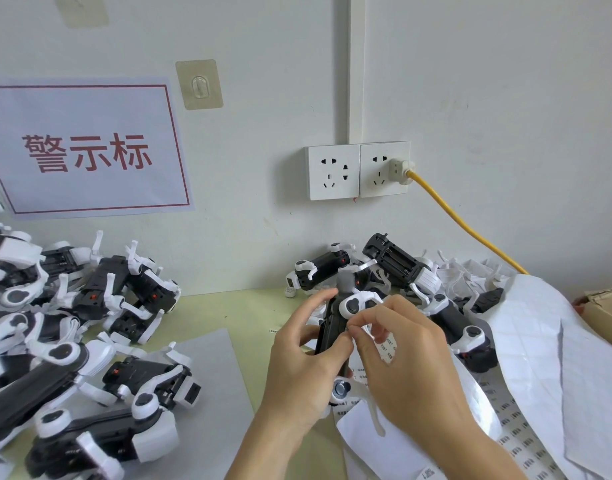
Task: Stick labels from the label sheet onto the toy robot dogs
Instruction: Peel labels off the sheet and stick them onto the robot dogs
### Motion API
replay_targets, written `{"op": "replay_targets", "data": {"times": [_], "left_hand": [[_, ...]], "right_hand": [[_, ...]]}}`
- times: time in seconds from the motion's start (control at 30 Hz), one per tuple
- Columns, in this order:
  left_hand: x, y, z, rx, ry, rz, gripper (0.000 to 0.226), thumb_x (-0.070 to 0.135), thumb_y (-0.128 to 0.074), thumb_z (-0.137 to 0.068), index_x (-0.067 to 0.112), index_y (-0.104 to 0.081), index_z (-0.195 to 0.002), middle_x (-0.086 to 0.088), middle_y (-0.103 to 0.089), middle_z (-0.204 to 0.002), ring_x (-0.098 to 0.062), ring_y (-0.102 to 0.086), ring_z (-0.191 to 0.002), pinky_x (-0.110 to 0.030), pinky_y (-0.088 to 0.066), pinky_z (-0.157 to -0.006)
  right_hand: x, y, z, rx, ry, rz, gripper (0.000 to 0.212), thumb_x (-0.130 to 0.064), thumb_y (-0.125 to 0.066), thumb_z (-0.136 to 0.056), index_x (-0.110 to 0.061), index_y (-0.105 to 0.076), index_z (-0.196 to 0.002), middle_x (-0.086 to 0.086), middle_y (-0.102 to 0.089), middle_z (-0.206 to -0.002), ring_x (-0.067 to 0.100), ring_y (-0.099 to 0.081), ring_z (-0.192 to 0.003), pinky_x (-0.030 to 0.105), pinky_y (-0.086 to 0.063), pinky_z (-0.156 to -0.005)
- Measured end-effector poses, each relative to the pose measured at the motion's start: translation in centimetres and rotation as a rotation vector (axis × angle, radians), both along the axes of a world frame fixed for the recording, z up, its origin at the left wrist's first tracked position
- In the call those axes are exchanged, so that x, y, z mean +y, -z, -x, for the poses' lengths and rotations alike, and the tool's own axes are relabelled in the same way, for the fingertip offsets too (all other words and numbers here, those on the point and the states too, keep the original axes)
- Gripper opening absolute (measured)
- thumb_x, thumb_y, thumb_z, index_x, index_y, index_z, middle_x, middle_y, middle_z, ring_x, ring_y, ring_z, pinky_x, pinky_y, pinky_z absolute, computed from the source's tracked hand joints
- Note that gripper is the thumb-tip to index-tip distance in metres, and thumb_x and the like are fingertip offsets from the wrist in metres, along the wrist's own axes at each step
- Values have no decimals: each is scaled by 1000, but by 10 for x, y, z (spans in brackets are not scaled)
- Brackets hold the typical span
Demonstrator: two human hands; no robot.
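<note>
Mid-batch, we judge: left hand (303,362) grips one toy robot dog (335,327); right hand (405,358) fingers pinch what looks like a label against it. Dog piles (72,323) wait either side, label sheet (505,420) below.

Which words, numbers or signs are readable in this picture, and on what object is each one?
"警示标": red characters on the paper sign on the wall.
Label sheet under the right hand: small print, too small to read.
Loose label on the table: too small to read.
Toy robot dogs: no readable text.
</note>
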State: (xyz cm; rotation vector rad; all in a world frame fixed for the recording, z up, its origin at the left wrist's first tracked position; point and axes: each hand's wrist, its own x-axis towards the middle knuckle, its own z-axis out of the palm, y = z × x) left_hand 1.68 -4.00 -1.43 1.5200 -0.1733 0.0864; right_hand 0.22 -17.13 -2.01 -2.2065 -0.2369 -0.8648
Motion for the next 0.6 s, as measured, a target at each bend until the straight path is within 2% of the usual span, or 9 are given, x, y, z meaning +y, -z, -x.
{"op": "replay_targets", "data": {"times": [0.23, 0.37, 0.5, 0.6], "left_hand": [[0, 0, -1, -3, 11, 25, 51, 3, -69, -88, 50, -68, -109, -11, -73, -90, -26, -64, -54, -28, -56, -56], [-1, 0, -1, -5, 22, 29, 51, 3, -68, -88, 49, -68, -111, -15, -71, -92, -26, -62, -51, -31, -56, -57], [-1, 1, -2, -8, 19, 19, 52, 3, -68, -88, 50, -67, -112, -13, -71, -91, -26, -62, -52, -36, -55, -58], [-1, 1, -2, -9, 16, 14, 52, 3, -68, -88, 51, -67, -111, -13, -71, -91, -26, -62, -52, -36, -56, -58]], "right_hand": [[1, -1, 2, -61, 40, -10, 13, -13, -79, -83, -25, -77, -86, -16, -54, -75, 4, -55, -77, 18, -43, -57], [2, -2, 2, -81, 57, -11, 15, -12, -81, -81, -26, -78, -86, -16, -55, -74, 4, -55, -71, 21, -46, -57], [4, -5, 4, -107, 85, 6, 17, -11, -85, -77, -26, -80, -84, -14, -55, -71, 4, -52, -61, 31, -50, -50], [4, -6, 5, -108, 91, 17, 18, -12, -86, -76, -27, -80, -84, -14, -56, -70, 4, -53, -60, 31, -50, -49]]}}
